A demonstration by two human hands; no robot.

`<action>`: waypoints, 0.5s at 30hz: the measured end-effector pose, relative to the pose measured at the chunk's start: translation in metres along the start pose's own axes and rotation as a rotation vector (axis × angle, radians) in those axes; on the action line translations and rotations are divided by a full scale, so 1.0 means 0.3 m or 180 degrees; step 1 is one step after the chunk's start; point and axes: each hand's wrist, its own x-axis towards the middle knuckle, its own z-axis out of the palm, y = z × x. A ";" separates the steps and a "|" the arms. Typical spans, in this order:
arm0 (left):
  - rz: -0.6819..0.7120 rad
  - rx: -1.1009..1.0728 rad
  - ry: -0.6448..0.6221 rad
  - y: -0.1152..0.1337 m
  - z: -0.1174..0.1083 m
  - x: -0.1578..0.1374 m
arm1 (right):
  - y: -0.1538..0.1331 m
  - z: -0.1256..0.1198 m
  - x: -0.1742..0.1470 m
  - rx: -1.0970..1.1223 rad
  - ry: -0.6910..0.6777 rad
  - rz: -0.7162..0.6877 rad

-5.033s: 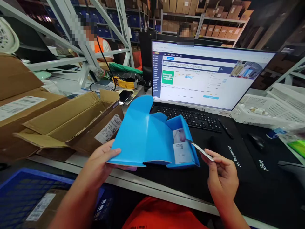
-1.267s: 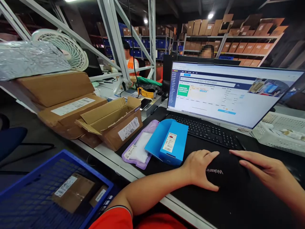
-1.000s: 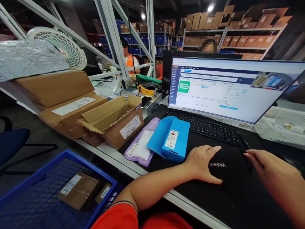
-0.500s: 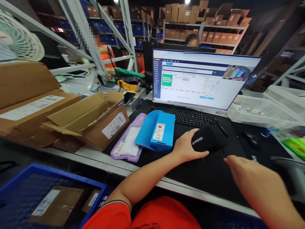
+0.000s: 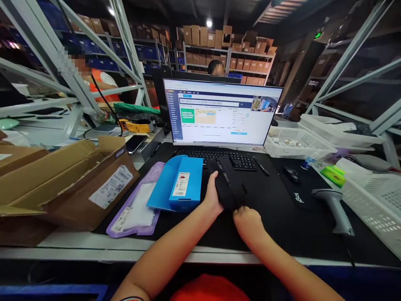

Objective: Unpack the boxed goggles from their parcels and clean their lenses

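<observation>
A black case point(image 5: 226, 188) stands tilted above the dark desk mat, with a slit and a lighter strip along its upper part. My left hand point(image 5: 213, 193) grips its left side, thumb up along the edge. At its lower right, the fingers of my right hand point(image 5: 247, 219) are pinched against the case; what lies between them is hidden. To the left stands a bright blue box point(image 5: 188, 184) with its flap spread open and a white label on the front. Beside that box lies a purple-edged pouch point(image 5: 138, 209) with a white panel.
An open cardboard carton point(image 5: 90, 184) occupies the left side. Behind the case are a keyboard point(image 5: 244, 162) and a monitor point(image 5: 219, 121). On the right sit a mouse point(image 5: 291, 174), a barcode scanner point(image 5: 336, 209) and white baskets point(image 5: 297, 144). Two people are beyond the desk.
My right hand has come in from the right to the case. My left hand has raised and turned the case, whose lettering no longer shows. The head view has swung right.
</observation>
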 end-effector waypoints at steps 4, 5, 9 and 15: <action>0.0218 0.0032 0.0015 -0.011 -0.019 0.016 | 0.150 -0.129 -0.019 0.0519 0.0107 0.0063; 0.0251 0.0045 -0.0013 -0.019 -0.024 0.024 | 0.169 -0.161 -0.026 0.0983 0.0264 0.0107; 0.0508 0.0103 -0.0142 -0.051 -0.044 0.050 | 0.173 -0.218 0.025 0.2612 0.0802 -0.0425; 0.0638 0.0310 -0.0682 -0.056 -0.075 0.047 | 0.221 -0.183 0.261 0.2204 0.0855 -0.0470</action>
